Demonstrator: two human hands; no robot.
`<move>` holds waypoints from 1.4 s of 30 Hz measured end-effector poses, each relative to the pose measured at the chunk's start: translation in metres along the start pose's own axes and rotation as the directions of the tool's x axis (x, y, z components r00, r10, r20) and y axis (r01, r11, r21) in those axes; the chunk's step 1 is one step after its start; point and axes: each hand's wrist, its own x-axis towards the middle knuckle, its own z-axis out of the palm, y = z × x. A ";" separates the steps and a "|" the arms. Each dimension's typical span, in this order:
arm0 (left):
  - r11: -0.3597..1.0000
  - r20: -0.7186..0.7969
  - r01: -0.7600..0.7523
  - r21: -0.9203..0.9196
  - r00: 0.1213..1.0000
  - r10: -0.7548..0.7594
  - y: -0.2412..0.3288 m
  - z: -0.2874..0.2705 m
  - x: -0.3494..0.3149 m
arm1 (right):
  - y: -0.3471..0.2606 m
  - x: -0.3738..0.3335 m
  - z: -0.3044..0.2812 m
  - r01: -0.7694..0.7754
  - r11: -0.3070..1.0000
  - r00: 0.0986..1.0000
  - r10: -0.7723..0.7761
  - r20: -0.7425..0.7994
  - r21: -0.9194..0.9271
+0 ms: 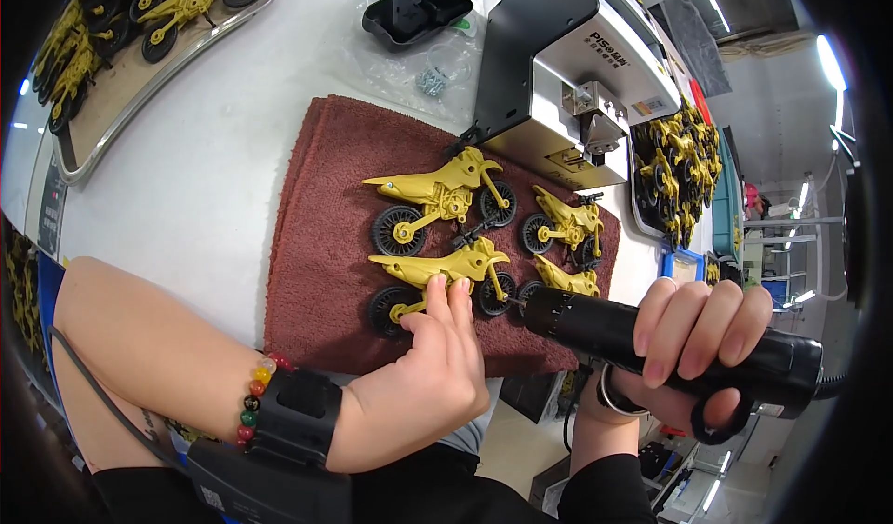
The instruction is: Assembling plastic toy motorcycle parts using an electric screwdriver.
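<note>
On a folded brown cloth point(321, 245) lie several yellow toy motorcycles with black wheels. My left hand point(433, 370) presses its fingertips and thumb against the near left toy motorcycle point(419, 268), gripping its lower body. The fingers cover part of its middle. My right hand point(702, 333) is wrapped round a black electric screwdriver point(586, 324), whose tip points left at that motorcycle's front wheel; I cannot tell whether it touches. Just beyond lies another toy motorcycle point(433, 189). To the right are a third motorcycle point(569, 217) and one more point(563, 277), partly hidden by the screwdriver.
A grey and black screw feeder machine point(558, 68) stands behind the cloth. Beside it are a black plastic tray point(416, 12) and a clear bag with small screws point(431, 82). A metal-rimmed tray point(149, 82) of motorcycles sits far left; more motorcycles point(679, 175) are heaped right.
</note>
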 end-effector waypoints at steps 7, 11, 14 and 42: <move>1.000 0.010 0.001 0.005 1.000 -0.001 0.001 0.000 0.000 | 0.001 -0.001 0.000 -0.013 1.000 0.999 0.012 0.040 0.009; 1.000 0.020 -0.007 0.007 1.000 0.007 0.000 -0.001 0.000 | 0.003 -0.001 -0.001 0.000 1.000 0.999 -0.001 0.039 0.013; 1.000 0.014 -0.005 0.009 1.000 0.004 0.000 -0.001 0.001 | 0.003 0.001 -0.005 0.013 1.000 0.997 -0.013 0.075 0.007; 0.937 -0.058 0.190 -0.292 0.975 -0.216 0.029 -0.013 0.011 | 0.011 0.101 -0.054 0.030 0.980 0.999 -0.037 -0.034 -0.198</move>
